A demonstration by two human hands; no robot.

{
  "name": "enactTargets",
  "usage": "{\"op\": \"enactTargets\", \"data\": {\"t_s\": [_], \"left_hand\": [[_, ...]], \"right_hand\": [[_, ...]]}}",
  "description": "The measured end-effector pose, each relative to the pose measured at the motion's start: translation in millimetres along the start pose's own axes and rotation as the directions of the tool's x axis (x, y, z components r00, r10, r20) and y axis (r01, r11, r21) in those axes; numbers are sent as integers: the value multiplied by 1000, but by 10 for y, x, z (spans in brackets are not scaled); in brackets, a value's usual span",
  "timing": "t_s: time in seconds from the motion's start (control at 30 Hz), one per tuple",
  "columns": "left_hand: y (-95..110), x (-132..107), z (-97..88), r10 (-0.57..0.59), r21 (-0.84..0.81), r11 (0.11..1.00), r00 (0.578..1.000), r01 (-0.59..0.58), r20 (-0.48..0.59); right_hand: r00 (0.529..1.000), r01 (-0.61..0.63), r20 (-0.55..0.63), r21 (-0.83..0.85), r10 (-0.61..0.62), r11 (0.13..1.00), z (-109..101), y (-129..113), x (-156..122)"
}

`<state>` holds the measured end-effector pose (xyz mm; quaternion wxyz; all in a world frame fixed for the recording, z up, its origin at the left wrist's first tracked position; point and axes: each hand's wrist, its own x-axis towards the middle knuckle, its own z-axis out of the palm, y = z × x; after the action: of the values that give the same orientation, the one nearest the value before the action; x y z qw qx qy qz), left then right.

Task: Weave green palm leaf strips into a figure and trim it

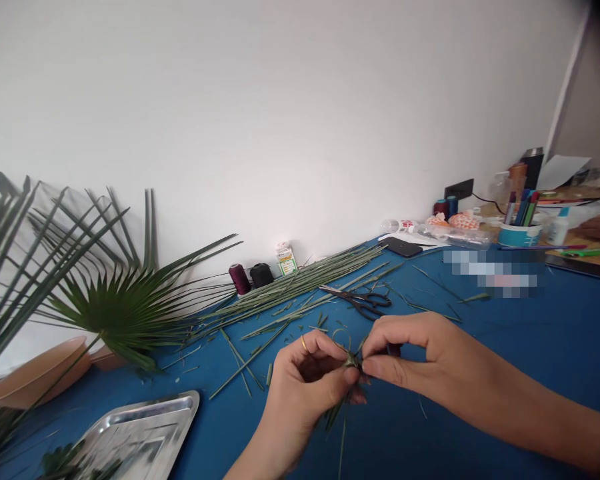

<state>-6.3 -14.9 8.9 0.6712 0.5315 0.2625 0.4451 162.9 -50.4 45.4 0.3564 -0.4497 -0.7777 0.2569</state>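
Note:
My left hand [313,380], with a ring on one finger, pinches a small knotted piece of green palm leaf [351,361] between thumb and forefinger. Loose strips stick up from that piece and hang below it. From the other side my right hand [420,350] closes thumb and forefinger on a strip at its edge; the fingertips partly hide the strip. Just beyond my hands, black-handled scissors [360,300] lie with their blades slightly apart, pointing left. Leaf scraps and a long bundle of cut leaf strips [300,280] are spread behind them.
A fan palm leaf [113,303] leans on the wall above a peach-coloured basin [40,373]. A metal tray [145,433] with leaf pieces lies front left. Thread spools [239,279] and a small carton [286,259] stand by the wall; a pen tub [520,235] is right.

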Motion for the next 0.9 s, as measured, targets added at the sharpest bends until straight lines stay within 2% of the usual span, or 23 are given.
{"op": "enactTargets", "data": {"t_s": [0.1, 0.17, 0.27, 0.33, 0.4, 0.6, 0.77, 0.9], "left_hand": [[2, 4, 17, 11, 6, 1000, 999, -11, -39], [3, -3, 30, 15, 9, 1000, 998, -14, -62], [5, -17, 48, 0, 5, 1000, 995, 1, -96], [6, -20, 57, -25, -3, 1000, 995, 24, -93], [6, -18, 63, -47, -14, 999, 996, 46, -77], [5, -29, 64, -65, -39, 997, 995, 62, -72], [28, -40, 42, -119, -39, 992, 993, 118, -15], [60, -22, 35, -168, -51, 985, 986, 168, 1]], "right_hand": [[999, 9, -38, -24, -10, 1000, 45, 5, 3], [980, 113, -152, -118, -131, 987, 101, 52, 1], [869, 315, -270, -347, -416, 883, 167, 133, -11], [821, 380, -264, -408, -506, 830, 177, 158, -18], [834, 372, -261, -382, -485, 846, 162, 151, -17], [915, 243, -271, -224, -300, 944, 103, 85, 12], [972, 101, -198, -142, -128, 985, 63, 96, 23], [989, 36, -137, -137, -55, 990, 58, 120, 53]]}}
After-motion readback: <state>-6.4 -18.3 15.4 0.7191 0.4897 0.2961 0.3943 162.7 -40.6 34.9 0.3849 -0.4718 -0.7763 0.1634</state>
